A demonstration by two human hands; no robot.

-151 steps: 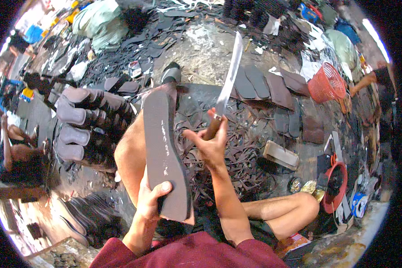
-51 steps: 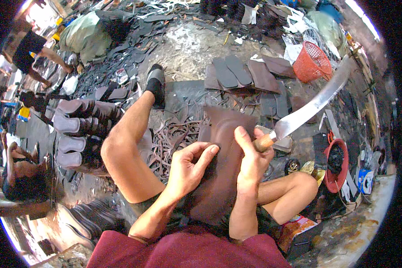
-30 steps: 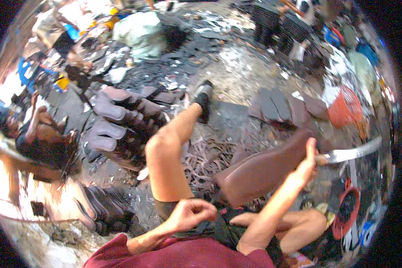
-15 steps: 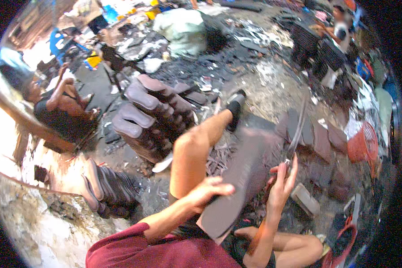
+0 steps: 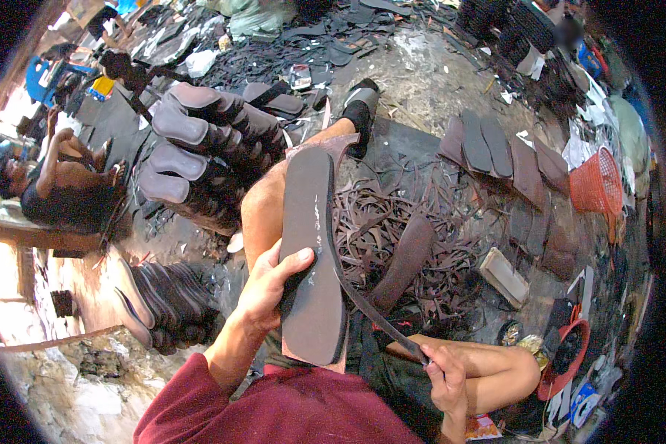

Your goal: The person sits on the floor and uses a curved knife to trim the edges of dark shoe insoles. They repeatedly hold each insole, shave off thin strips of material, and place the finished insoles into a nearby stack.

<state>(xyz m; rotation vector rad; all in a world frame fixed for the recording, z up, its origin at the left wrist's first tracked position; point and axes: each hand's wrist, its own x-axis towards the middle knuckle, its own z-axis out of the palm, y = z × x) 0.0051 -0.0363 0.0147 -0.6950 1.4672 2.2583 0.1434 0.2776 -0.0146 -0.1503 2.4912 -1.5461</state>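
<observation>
My left hand (image 5: 263,292) grips a long dark grey-brown shoe sole (image 5: 308,214) by its left edge, thumb on its top face. Pale marks run down the sole's middle. Pinkish sheet material (image 5: 338,146) sticks out beyond the sole's far end and right side. Low on the right, my right hand (image 5: 445,377) is closed round the handle end of a long, thin, curved knife (image 5: 381,320). The blade slants up and left, its far end at the sole's right edge; whether it has entered the material cannot be seen.
A heap of brown offcut strips (image 5: 377,222) lies beyond, with a loose sole (image 5: 407,259) on it. Stacked soles (image 5: 200,148) stand left, more (image 5: 174,300) nearer. Flat pieces (image 5: 488,144), a red basket (image 5: 596,181) and a pale block (image 5: 505,277) are right. Another person (image 5: 66,174) sits far left.
The knife has come down from pointing upward to the sole's right edge, my right hand moving lower and nearer. The sole has turned more upright and shifted left in view.
</observation>
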